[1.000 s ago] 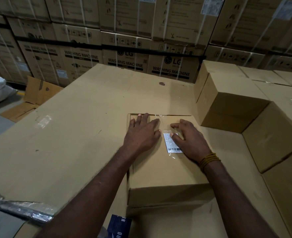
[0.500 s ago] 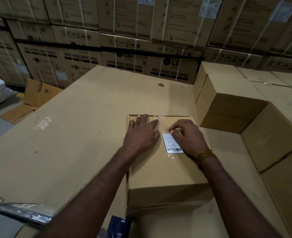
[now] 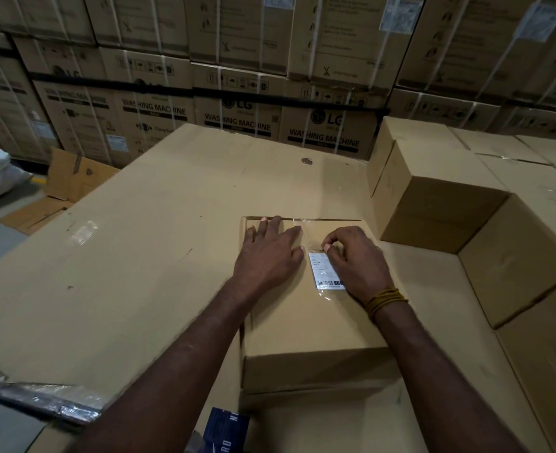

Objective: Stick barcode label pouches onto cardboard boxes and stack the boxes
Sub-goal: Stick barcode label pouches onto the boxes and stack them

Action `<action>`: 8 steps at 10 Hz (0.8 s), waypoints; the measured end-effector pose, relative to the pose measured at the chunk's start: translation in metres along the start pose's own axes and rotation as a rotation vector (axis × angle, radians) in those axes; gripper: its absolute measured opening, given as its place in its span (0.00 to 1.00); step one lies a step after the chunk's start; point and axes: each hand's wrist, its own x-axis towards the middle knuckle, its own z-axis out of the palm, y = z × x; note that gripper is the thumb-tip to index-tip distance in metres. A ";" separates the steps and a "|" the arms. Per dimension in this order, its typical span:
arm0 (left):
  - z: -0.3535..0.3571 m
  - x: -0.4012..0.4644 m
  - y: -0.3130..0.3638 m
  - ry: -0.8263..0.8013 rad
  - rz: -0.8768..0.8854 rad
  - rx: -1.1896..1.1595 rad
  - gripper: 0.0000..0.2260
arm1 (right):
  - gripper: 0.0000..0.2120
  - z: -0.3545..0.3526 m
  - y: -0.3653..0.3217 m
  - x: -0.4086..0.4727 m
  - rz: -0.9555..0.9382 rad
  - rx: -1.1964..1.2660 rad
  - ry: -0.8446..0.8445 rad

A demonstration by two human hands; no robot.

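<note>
hands (image 3: 312, 256) on box (image 3: 306, 325), label pouch (image 3: 325, 271)

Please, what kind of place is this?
Probably a warehouse or packing area: strapped washing machine cartons are stacked high behind, plain cardboard boxes stand on the right, and a barcode label pouch lies on one box.

1. There is a single view, from a wide-angle camera worn on the person's head.
2. It looks forward and steeply down, so both forearms rise from the bottom edge toward the frame's middle.
3. It sits close above the small box (image 3: 306, 308), which fills the lower centre, with the broad cardboard surface (image 3: 139, 256) spreading left of it.
4. The lens bends the edges: the wall of washing machine cartons (image 3: 237, 103) curves across the top, farther off.
5. No second view shares the scene.
</note>
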 end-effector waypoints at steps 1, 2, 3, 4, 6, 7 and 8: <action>-0.001 0.000 0.000 -0.010 -0.001 0.003 0.24 | 0.04 0.000 0.000 -0.001 -0.003 0.000 0.005; -0.001 0.000 0.000 -0.011 -0.001 0.008 0.24 | 0.04 0.001 0.000 -0.002 -0.011 -0.001 0.013; 0.000 0.000 0.000 -0.017 -0.002 0.007 0.24 | 0.04 0.001 0.000 -0.002 -0.012 -0.011 0.017; 0.000 0.000 0.000 -0.014 0.003 0.010 0.24 | 0.04 0.001 0.000 -0.002 -0.011 -0.015 0.019; 0.000 -0.001 0.000 -0.007 0.002 0.011 0.24 | 0.03 0.000 0.000 -0.002 -0.024 -0.012 0.031; 0.000 -0.001 0.000 -0.011 0.004 0.010 0.24 | 0.03 0.000 0.000 -0.003 -0.034 -0.012 0.036; -0.001 -0.001 0.000 -0.014 0.007 -0.003 0.24 | 0.03 0.001 0.000 -0.003 -0.036 0.006 0.049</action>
